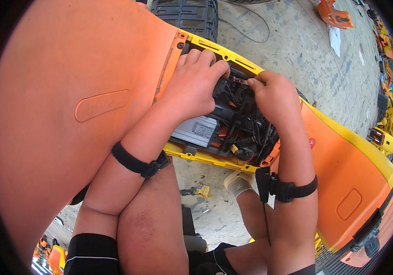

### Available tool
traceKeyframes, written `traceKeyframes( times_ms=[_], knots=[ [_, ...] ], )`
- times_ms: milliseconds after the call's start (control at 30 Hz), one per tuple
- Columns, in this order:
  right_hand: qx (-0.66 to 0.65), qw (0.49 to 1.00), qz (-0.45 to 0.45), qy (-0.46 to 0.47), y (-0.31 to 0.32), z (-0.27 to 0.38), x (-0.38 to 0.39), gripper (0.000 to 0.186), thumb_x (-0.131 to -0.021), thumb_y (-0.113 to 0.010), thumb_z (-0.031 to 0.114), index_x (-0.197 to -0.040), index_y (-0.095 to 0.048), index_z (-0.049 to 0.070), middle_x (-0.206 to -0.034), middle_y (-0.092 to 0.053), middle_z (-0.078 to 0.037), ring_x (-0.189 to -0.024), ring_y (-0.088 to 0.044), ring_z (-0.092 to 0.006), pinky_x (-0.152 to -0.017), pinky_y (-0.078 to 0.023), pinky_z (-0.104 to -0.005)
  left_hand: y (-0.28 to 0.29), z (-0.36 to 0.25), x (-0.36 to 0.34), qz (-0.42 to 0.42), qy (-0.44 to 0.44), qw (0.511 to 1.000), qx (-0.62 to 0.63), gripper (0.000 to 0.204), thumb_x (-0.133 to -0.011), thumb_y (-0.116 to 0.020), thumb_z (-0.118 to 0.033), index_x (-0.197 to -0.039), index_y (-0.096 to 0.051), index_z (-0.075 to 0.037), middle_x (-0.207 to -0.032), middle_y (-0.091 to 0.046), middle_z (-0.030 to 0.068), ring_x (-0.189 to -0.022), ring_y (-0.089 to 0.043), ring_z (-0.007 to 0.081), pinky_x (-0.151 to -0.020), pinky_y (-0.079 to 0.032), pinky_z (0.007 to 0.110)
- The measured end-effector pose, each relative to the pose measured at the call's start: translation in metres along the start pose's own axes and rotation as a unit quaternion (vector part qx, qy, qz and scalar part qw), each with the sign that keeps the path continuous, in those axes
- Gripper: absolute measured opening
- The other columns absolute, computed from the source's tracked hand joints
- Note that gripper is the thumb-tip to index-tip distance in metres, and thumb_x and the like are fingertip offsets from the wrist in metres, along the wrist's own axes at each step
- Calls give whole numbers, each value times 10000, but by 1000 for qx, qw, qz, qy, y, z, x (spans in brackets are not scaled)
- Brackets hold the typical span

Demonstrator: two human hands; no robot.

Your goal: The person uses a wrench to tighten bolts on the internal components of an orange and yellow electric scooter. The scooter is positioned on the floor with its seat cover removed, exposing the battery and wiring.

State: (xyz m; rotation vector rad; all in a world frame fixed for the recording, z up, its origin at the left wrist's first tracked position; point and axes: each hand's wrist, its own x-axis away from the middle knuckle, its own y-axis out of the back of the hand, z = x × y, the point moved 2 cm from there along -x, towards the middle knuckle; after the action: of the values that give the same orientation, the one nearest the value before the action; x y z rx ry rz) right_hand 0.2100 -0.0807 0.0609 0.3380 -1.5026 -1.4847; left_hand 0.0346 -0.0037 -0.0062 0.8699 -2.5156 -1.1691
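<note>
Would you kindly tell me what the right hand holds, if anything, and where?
The right hand seemingly pinches a small reddish piece by its right end.

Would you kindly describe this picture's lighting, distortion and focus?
In the head view, a dark vignette surrounds the scene, and clutter along the right rim bends, with bright patches; the silver box is lit, the black wiring lies in shadow; left hand and right hand look fairly sharp.

Head camera, looking steeply down.
From the wearer's head I look past both forearms [134, 133] into the open yellow-rimmed bay [205, 161], near enough to pick out wires [238, 94] (the fisheye bends straight edges toward its dark rim).
</note>
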Motion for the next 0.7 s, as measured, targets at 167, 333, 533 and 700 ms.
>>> traceKeyframes(
  times_ms=[167,333,533,700],
  knots=[
    [55,998,-4,35,5,10,-4,263,-980,-724,302,-986,-804,52,-928,-768,-223,-921,-741,-436,-860,-581,-533,-1,1,1,0,3,1000,-4,496,-688,-742,36,-1144,-685,-152,-1193,-590,97,-1196,-529,369,-1077,-414,449],
    [55,998,-10,41,-6,5,1,265,-986,-712,297,-979,-802,48,-927,-770,-220,-920,-746,-428,-845,-590,-524,1,1,0,5,5,1000,-10,491,-688,-747,29,-1142,-685,-149,-1192,-590,102,-1197,-529,372,-1071,-418,451],
    [-75,991,-26,-105,-37,23,44,288,-1025,-654,268,-959,-724,-4,-930,-746,-293,-949,-725,-495,-872,-571,-577,0,-1,0,3,1,1000,-5,494,-685,-749,28,-1144,-687,-146,-1183,-590,107,-1191,-530,374,-1065,-423,454],
    [-196,973,-19,-119,-46,16,46,308,-1039,-657,280,-967,-713,-15,-915,-726,-303,-928,-701,-517,-840,-554,-556,2,0,1,-5,-2,1000,-5,493,-685,-748,35,-1141,-684,-140,-1181,-589,107,-1186,-530,374,-1065,-424,456]
  ],
)
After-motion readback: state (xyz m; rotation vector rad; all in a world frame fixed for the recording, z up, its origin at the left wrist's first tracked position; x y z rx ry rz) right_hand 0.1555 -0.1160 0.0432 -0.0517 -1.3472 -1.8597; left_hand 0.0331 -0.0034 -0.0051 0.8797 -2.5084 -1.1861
